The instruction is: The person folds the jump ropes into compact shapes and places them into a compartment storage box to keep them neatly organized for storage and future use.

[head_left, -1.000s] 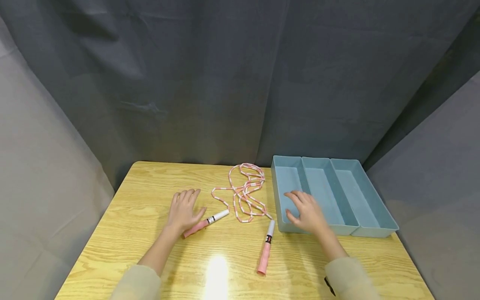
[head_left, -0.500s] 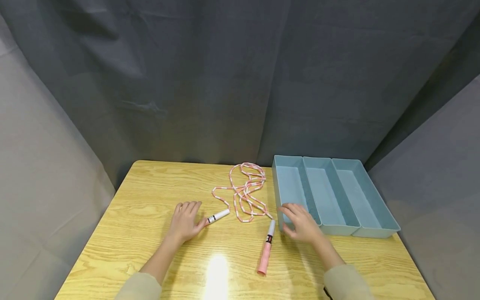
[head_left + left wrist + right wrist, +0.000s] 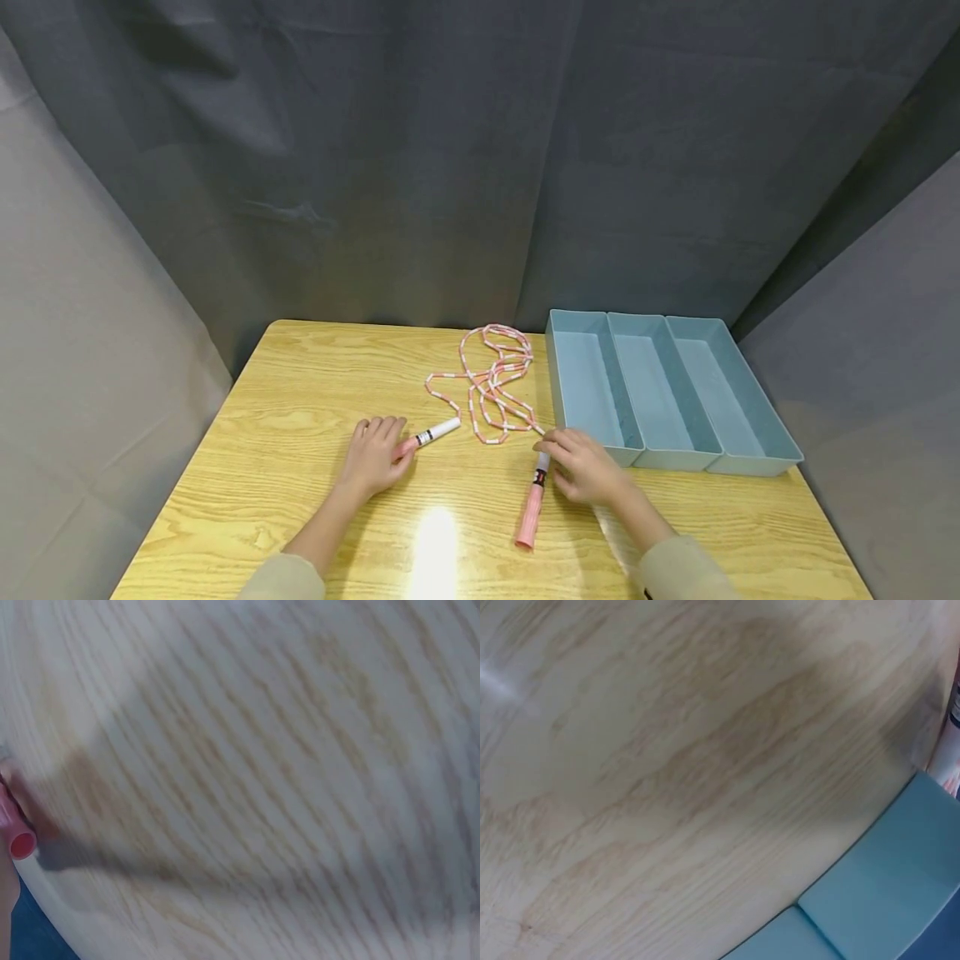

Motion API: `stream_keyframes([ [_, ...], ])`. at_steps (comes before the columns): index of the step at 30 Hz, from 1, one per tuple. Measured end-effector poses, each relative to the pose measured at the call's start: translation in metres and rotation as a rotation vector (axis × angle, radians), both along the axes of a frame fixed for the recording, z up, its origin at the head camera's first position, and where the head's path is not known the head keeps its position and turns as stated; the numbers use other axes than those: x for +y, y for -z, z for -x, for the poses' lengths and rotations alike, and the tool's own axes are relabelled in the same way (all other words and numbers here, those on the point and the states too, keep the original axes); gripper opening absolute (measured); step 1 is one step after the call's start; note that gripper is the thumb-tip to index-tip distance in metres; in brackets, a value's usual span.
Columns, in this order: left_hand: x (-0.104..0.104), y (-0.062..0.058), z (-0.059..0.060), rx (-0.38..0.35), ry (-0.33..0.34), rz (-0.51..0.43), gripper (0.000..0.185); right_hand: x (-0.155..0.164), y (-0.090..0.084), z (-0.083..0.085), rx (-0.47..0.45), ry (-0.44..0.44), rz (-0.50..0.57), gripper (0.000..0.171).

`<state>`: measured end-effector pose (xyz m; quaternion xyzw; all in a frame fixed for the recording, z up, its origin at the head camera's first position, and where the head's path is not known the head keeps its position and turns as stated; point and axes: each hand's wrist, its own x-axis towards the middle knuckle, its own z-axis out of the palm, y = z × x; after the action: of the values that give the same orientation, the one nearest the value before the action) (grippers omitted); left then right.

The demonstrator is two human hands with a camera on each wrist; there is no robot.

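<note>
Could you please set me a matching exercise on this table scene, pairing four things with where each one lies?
Things:
1. left hand
2. right hand
3. beaded rope
4. blue tray

Places:
A. lying in loose loops at the middle back of the table
B. on the pink-and-white handle nearer the table's left side
C. at the table's right side, three compartments side by side
D. at the white end of the handle that points toward the person

Pairs: 1-B, 2-D, 3-A, 4-C
</note>
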<state>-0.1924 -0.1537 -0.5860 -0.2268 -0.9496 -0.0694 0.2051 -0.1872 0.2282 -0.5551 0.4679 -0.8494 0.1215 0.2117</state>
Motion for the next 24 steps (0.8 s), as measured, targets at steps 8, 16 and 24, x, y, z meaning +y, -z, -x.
stream_keyframes([
  [8, 0.001, 0.006, -0.003, -0.038, -0.005, 0.003, 0.05, -0.006, 0.008, -0.002, -0.02, -0.045, -0.027, 0.043],
  [16, 0.001, 0.008, -0.006, -0.047, -0.012, 0.011, 0.047, -0.015, 0.014, -0.007, -0.038, -0.087, -0.028, 0.039],
  [24, 0.0, 0.013, -0.006, -0.062, -0.021, 0.026, 0.043, -0.019, 0.02, -0.011, -0.059, -0.07, -0.057, 0.037],
])
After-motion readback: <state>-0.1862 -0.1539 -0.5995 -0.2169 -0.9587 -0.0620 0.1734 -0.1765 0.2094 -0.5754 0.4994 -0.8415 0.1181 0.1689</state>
